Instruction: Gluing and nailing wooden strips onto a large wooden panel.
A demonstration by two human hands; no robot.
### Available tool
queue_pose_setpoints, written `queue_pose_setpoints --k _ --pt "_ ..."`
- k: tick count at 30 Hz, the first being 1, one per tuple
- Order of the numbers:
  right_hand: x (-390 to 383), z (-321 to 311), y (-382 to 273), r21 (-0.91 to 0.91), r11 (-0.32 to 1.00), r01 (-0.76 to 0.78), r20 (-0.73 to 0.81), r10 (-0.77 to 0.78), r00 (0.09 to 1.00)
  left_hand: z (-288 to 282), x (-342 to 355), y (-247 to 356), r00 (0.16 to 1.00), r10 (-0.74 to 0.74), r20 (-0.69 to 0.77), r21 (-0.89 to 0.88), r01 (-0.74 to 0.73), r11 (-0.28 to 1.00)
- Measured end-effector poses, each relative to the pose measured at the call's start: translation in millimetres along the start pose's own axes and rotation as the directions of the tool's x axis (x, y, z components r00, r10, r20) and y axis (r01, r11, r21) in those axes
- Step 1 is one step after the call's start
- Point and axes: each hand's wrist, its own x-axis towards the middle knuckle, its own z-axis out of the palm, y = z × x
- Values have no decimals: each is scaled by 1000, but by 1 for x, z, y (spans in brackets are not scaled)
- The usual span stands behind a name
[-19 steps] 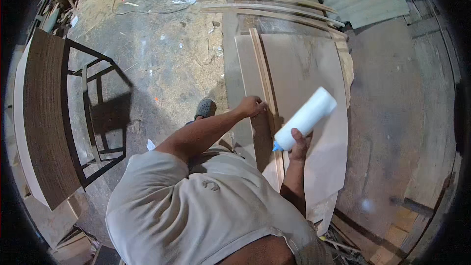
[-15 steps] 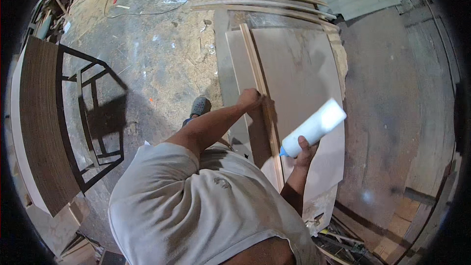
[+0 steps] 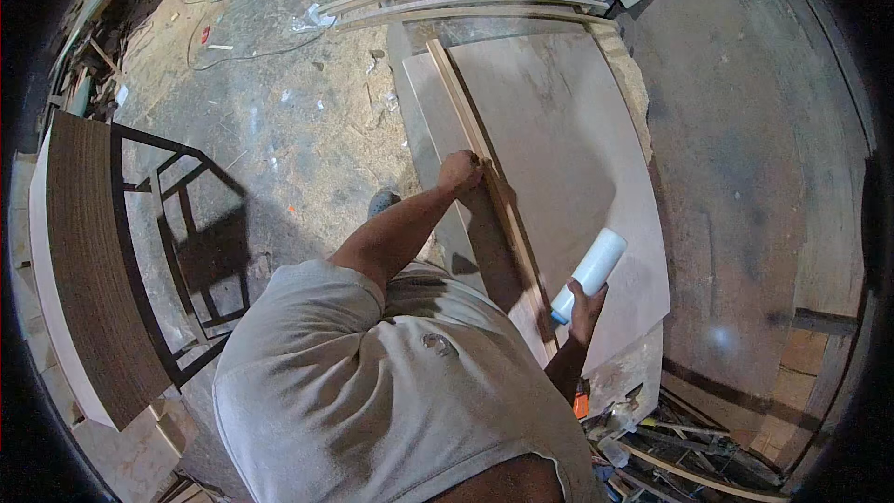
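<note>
One pale panel (image 3: 568, 140) lies beneath both hands, its near left part hidden by the shirt (image 3: 400, 401). One long wooden strip (image 3: 504, 212) runs between the hands; whether it is stacked is hard to make out. One white bottle (image 3: 598, 259) tilts in the right hand (image 3: 587, 305), whose fingers wrap it, partly covering it. The left hand (image 3: 461, 170) curls at the strip; I cannot tell whether it grips. One grey shoe (image 3: 381, 201), partly hidden, shows left of that hand.

left hand (image 3: 460, 171) curled | left forearm (image 3: 400, 231) extended | right hand (image 3: 587, 310) clasped
</note>
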Motion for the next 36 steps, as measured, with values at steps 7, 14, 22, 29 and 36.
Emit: queue_pose_setpoints --k 7,14,22,29,36 --pt "51 -17 41 -624 774 -107 -132 31 991 -1 -2 8 997 -66 45 -21 67 998" --pt "48 9 28 -598 666 446 -73 -599 797 -11 -15 9 997 -72 34 35 71 997" --pt "-14 106 -1 -377 823 424 526 -187 830 -90 -63 42 987 -122 -101 -504 55 862" --pt "-6 135 -37 -232 881 413 503 -255 826 -163 -19 29 979 140 -150 -650 -205 732" --pt "9 139 -75 -153 931 331 359 -260 896 -231 148 -56 912 244 -329 75 -233 970"
